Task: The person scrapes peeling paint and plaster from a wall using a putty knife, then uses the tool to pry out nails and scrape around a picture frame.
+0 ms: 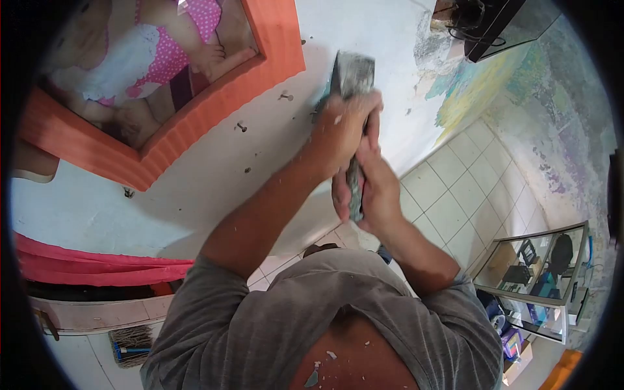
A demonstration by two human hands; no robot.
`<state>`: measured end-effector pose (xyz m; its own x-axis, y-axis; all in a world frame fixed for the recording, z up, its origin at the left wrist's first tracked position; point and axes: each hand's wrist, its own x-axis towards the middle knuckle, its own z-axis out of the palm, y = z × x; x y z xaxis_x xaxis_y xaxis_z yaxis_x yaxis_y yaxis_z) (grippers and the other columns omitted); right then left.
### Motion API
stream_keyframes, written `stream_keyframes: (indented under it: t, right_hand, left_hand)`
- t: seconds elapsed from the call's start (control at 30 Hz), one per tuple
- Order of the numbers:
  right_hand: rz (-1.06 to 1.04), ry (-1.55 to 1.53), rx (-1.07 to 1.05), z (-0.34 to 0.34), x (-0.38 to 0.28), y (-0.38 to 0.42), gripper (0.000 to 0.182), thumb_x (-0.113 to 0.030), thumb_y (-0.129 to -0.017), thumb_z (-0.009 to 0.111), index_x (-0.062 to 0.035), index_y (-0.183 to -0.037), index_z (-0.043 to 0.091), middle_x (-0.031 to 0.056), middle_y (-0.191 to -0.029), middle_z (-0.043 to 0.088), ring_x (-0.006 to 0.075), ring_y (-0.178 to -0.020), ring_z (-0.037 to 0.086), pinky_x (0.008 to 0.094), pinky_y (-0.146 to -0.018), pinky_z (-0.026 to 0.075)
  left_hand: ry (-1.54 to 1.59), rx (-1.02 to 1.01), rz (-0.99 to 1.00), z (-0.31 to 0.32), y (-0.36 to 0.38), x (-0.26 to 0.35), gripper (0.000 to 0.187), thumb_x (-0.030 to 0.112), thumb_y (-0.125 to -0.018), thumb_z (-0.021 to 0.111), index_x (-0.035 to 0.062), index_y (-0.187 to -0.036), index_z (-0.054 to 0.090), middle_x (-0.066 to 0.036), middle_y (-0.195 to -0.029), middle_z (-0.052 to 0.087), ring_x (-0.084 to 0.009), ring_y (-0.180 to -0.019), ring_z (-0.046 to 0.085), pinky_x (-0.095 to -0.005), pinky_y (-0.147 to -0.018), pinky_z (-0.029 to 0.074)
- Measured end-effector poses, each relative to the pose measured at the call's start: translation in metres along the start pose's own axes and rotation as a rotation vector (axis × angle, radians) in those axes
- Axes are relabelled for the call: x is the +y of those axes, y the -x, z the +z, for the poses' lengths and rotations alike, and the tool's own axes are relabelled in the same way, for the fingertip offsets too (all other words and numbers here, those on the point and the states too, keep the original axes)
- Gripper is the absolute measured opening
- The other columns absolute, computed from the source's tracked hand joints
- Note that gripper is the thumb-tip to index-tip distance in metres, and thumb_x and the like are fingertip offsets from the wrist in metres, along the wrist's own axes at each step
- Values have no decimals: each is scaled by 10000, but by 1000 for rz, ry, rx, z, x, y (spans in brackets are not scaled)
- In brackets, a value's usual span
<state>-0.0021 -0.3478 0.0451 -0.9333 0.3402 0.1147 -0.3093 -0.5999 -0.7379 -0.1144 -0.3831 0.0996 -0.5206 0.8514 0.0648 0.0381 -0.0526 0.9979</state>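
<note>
Both of my hands grip a scraper (353,70) with a broad, flat, dust-covered grey blade, held up against the white wall (214,162). My left hand (344,127) is closed around it just below the blade. Lower down, my right hand (378,188) wraps the handle, whose worn end shows beneath the fingers. Flaked, bare patches mark the wall to the right of the blade. Paint chips (313,378) lie on my chest, and small specks dot my forearms.
An orange-framed picture (214,91) hangs at upper left, with hooks (242,127) in the wall below it. A dark screen-like panel (494,29) juts out at upper right. A glass-topped cabinet (536,266) stands at right on the tiled floor (448,175). Pink cloth (97,260) and a brush (130,344) are at left.
</note>
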Motion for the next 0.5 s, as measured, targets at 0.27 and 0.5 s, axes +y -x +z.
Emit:
stream_keyframes:
  t: [0.27,0.5]
  right_hand:
    - [40,-41,38,2,3,27,379,-433,-1057,418,-69,-999,506,104,-582,531,197,-401,483,303,-366,412]
    - [42,-61,29,-1,9,20,394,-461,-1051,422,-72,-1033,476,109,-585,532,206,-393,484,313,-361,406]
  left_hand:
    - [58,-63,47,9,19,-9,330,316,-985,514,34,-816,535,-72,-576,505,-195,-558,578,-322,-561,490]
    - [70,-69,17,2,16,-18,347,345,-994,498,32,-853,540,-72,-582,506,-196,-566,581,-327,-572,491]
